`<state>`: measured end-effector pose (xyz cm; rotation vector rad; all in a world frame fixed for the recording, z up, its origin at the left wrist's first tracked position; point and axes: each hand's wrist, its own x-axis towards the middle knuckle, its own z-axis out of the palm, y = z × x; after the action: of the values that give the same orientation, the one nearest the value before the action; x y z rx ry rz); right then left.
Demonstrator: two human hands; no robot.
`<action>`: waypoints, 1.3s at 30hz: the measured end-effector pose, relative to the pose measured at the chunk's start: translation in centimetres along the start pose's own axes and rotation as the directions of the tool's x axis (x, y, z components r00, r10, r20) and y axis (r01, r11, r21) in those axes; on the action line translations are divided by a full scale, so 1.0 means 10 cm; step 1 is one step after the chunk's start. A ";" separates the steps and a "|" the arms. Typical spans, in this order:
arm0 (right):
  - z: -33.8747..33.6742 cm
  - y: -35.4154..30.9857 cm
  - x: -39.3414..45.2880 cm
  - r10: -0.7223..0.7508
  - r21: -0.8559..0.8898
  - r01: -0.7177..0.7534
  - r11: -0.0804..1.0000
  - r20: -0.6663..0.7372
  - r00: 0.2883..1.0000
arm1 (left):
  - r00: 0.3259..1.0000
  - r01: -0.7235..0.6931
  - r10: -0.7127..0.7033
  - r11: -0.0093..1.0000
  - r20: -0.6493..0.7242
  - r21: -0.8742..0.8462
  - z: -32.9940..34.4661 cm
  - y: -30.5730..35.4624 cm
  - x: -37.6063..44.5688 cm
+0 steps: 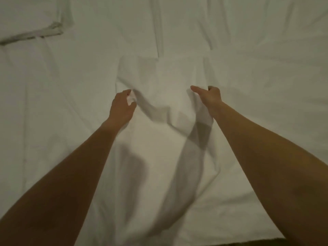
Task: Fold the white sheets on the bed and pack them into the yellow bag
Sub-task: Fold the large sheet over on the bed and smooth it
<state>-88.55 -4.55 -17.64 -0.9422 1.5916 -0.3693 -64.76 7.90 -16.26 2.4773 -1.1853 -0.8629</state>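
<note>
A narrow white sheet (163, 80) hangs and sags between my two hands above the bed. My left hand (122, 107) pinches its left edge between thumb and fingers. My right hand (209, 98) grips the right edge, with the thumb pointing left and the fingers curled over the cloth. The sheet's far end lies flat on the bed ahead of my hands; its near part drapes down toward me between my forearms. The yellow bag is not in view.
The bed (266, 77) is covered by a wrinkled white sheet that fills nearly the whole view. A bunched, twisted strip of white cloth (35, 34) lies at the far left. A dark strip of the bed's near edge (236, 243) shows at the bottom.
</note>
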 end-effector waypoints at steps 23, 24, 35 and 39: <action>-0.48 -0.81 0.65 -0.107 0.202 0.060 0.977 0.229 0.967 | 0.886 -0.203 -0.073 0.827 0.459 0.524 -0.65 0.65 1.94; -0.45 -0.77 0.71 -0.094 0.186 0.058 0.981 0.186 0.978 | 0.890 -0.201 -0.070 0.826 0.450 0.527 -0.69 0.60 1.97; -0.22 -0.37 0.92 -0.098 -0.090 0.089 0.992 -0.106 0.989 | 0.997 -0.076 0.070 0.975 0.035 0.207 -0.69 0.10 1.97; -0.21 -0.23 0.78 -0.022 -0.093 0.010 0.996 -0.131 0.991 | 0.972 0.228 -0.185 0.899 0.147 -0.375 -0.56 -0.09 1.56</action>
<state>-89.55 -12.28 -20.80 -1.0194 1.7348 -0.3784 -53.13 -3.72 -18.45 2.2714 -0.6956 -1.1751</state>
